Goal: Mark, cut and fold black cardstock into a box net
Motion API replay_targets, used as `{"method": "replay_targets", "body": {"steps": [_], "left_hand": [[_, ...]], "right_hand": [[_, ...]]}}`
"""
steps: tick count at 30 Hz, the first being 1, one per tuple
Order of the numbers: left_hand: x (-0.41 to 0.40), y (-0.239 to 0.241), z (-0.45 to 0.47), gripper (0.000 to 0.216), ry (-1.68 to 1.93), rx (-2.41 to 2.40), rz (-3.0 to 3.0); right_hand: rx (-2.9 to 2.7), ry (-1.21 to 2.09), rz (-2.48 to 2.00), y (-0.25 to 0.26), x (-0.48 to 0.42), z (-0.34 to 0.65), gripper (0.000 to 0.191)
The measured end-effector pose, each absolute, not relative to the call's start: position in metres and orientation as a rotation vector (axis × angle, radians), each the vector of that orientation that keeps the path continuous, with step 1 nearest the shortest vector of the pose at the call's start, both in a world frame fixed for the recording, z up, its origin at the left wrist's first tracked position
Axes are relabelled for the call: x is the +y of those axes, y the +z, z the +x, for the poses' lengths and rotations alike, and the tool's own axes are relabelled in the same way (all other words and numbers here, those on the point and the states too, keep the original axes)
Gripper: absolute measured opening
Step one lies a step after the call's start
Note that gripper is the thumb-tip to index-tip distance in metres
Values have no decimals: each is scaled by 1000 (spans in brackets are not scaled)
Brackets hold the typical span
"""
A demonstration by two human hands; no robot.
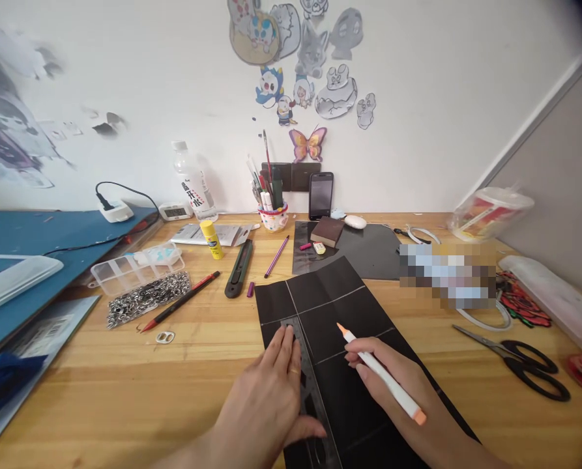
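Observation:
A sheet of black paper (339, 312) marked with thin pale lines lies at a slant in front of me. Along one of its long lines rests a clear ruler (315, 391). My left hand (268, 391) presses flat on the ruler, fingers stretched out together and thumb to the side. In my right hand (393, 371) is a white marker (386, 378) with an orange tip and orange end. Its tip points up and left over the paper; whether it touches the surface I cannot tell.
Scissors (520, 361) lie at the right. Beyond the paper are a dark box (327, 231), a phone (320, 195) and a pen cup (273, 218). A utility knife (239, 268), glue stick (211, 240), pencil (180, 301) and a divided box of metal rings (146, 293) are leftward.

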State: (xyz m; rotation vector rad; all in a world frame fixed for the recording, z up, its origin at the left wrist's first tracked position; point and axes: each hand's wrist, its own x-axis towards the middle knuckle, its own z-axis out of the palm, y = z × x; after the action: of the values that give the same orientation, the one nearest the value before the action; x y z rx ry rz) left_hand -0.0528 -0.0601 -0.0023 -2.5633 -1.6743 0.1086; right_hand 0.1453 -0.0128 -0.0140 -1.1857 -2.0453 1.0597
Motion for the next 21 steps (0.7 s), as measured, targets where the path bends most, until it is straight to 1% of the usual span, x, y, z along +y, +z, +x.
{"method": "replay_targets", "body": {"steps": [7, 21], "left_hand": [[-82, -8, -34, 93, -17, -1624, -2578], [-85, -8, -30, 89, 0, -1531, -2424]], "right_hand": [[-1986, 1109, -1123, -13, -12, 147, 16], [-2005, 1187, -1065, -7, -14, 151, 15]]}}
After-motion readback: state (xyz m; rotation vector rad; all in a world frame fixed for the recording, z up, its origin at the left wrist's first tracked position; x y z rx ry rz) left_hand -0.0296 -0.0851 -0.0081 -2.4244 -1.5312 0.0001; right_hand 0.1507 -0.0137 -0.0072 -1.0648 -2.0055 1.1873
